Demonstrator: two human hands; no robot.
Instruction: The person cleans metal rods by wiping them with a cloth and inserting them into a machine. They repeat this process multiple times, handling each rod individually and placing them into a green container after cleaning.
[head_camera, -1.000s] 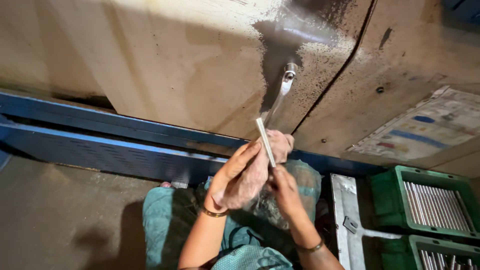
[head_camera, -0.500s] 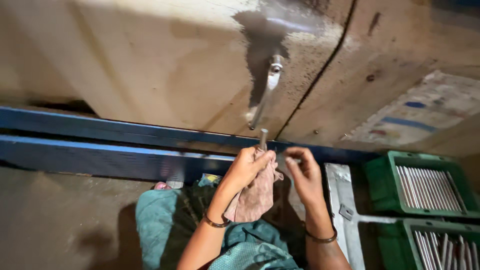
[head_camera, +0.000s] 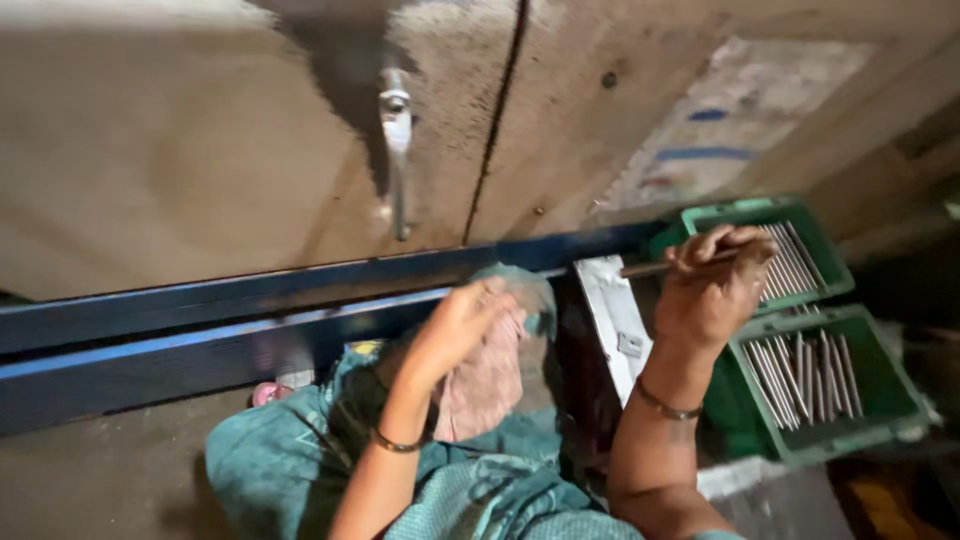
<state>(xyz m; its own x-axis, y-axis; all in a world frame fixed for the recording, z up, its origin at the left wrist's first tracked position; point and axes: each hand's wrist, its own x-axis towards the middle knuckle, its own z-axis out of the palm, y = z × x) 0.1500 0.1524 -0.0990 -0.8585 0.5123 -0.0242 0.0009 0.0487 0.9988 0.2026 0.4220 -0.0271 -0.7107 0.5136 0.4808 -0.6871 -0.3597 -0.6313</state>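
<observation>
My left hand is closed on a pinkish rag that hangs over my lap, which is covered in teal cloth. My right hand has reached out to the right and grips a thin metal rod held roughly level. That hand hovers over two green crates: the far crate and the near crate, both holding several similar metal rods. Both wrists wear thin bangles.
A metal lever hangs on the worn wall above a blue steel beam. A flat silvery metal plate stands between my lap and the crates. Concrete floor lies at the lower left.
The view swung right. My right hand left the rag and carried the rod rightward over the green crates. My left hand kept the rag and sank to my lap.
</observation>
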